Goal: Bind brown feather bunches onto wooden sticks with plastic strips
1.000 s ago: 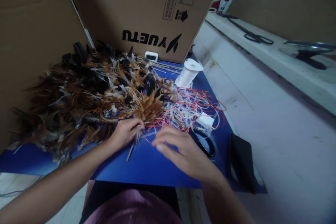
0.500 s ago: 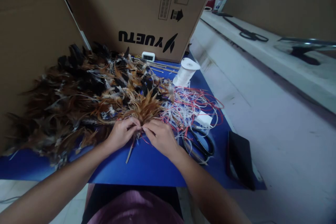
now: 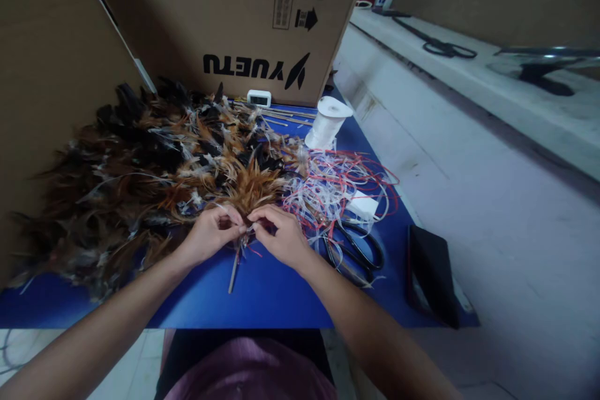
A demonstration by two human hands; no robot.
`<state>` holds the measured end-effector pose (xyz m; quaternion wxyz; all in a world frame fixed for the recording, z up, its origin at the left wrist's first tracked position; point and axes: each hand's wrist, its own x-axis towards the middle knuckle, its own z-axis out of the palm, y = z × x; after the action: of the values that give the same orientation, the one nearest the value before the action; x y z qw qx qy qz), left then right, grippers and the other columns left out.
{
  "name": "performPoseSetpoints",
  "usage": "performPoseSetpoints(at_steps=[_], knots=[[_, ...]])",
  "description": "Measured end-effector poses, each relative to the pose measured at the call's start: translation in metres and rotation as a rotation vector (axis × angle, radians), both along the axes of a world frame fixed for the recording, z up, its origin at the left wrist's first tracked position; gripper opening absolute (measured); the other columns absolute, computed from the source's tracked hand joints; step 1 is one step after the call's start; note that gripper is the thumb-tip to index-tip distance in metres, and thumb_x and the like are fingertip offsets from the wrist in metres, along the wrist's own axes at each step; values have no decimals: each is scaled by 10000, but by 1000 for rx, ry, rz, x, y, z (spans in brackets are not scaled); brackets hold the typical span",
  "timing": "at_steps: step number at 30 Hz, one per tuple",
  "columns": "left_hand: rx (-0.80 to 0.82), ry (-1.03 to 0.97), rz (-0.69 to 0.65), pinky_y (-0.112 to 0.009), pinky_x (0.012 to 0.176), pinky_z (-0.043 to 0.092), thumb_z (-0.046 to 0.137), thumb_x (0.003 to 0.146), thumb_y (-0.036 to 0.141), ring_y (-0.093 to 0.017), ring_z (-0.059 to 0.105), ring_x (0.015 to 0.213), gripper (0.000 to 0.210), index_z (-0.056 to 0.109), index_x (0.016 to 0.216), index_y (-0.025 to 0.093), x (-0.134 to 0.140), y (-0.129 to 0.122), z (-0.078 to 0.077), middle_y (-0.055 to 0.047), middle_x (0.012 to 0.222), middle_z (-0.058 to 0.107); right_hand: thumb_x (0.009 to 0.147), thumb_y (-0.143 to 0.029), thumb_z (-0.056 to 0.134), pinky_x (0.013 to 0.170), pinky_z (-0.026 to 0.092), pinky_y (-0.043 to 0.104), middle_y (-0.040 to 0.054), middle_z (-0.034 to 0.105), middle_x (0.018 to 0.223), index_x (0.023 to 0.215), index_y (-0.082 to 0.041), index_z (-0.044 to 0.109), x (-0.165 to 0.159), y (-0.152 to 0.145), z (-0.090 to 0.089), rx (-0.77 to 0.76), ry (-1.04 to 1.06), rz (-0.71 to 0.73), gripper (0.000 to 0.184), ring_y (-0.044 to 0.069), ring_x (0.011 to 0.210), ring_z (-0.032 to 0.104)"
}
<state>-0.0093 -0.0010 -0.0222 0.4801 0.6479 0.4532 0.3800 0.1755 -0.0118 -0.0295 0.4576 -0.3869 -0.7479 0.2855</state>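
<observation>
Left hand and right hand touch feathers inside table edge.

Left hand pinching, right hand curled close beside; fingers bent, bare forearms angled inward.

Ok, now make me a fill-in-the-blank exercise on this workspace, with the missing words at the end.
1. The left hand and the right hand are close together at the near end of a tuft of ____.
2. The tabletop is coloured ____.
3. The upside-down brand name on the cardboard box reads ____.
4. In the tangle of strands, pale ones mix with others coloured ____.

Missing words: feathers; blue; YUETU; red.
</observation>
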Motion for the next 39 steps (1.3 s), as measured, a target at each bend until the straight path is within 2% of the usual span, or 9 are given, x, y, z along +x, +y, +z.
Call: performPoseSetpoints(at_steps=[2,5,11,14,19,26,34,39], knots=[[110,125,-7,-244,625,475,701,735,256,-122,595,632,135,613,713,156,-2,-1,2,8,677,630,795,-91,537,690,490,233,15,654,835,879,-184,636,-3,1,-2,-80,25,-12,159,115,745,606],[266,294,-17,-260,704,468,657,777,230,-135,620,701,76,629,744,169,-7,-3,3,1,727,659,787,-97,544,698,487,233,11,658,811,848,-181,642,-6,3,-5,-101,28,-2,144,118,742,611],[388,428,-13,-253,715,479,618,813,215,-137,652,725,35,643,801,193,-13,-4,3,10,768,694,777,-104,554,690,489,231,12,669,798,833,-182,651,-9,4,-5,-127,53,-27,137,120,729,620],[510,482,-27,-241,684,487,604,815,170,-130,657,699,47,643,814,195,-14,-3,2,15,751,698,775,-110,559,691,489,229,6,672,795,832,-188,656,-10,4,-5,-143,45,-35,137,117,726,622],[769,527,-74,-240,708,519,574,839,147,-134,675,738,68,631,825,181,-17,-2,-2,-21,806,713,761,-97,552,684,493,229,6,680,786,818,-183,664,-14,7,-6,-178,49,-49,153,116,713,621],[1008,526,-158,-273,793,547,564,837,111,-165,685,841,122,647,901,174,-25,4,-12,-64,856,723,749,-102,572,651,493,232,2,640,773,813,-175,669,-20,13,-11,-233,90,0,138,110,695,594],[1258,561,-206,-321,820,571,618,809,95,-208,690,946,199,654,983,185,-34,7,-19,-93,983,736,803,-81,569,716,481,240,21,660,827,879,-176,703,-17,14,-10,-199,63,12,180,118,777,613],[1332,566,-221,-334,797,588,631,800,86,-220,699,932,226,642,1011,165,-35,10,-18,-99,947,747,828,-75,571,739,464,239,18,632,849,912,-181,703,-15,15,-8,-184,43,57,188,118,805,597]])
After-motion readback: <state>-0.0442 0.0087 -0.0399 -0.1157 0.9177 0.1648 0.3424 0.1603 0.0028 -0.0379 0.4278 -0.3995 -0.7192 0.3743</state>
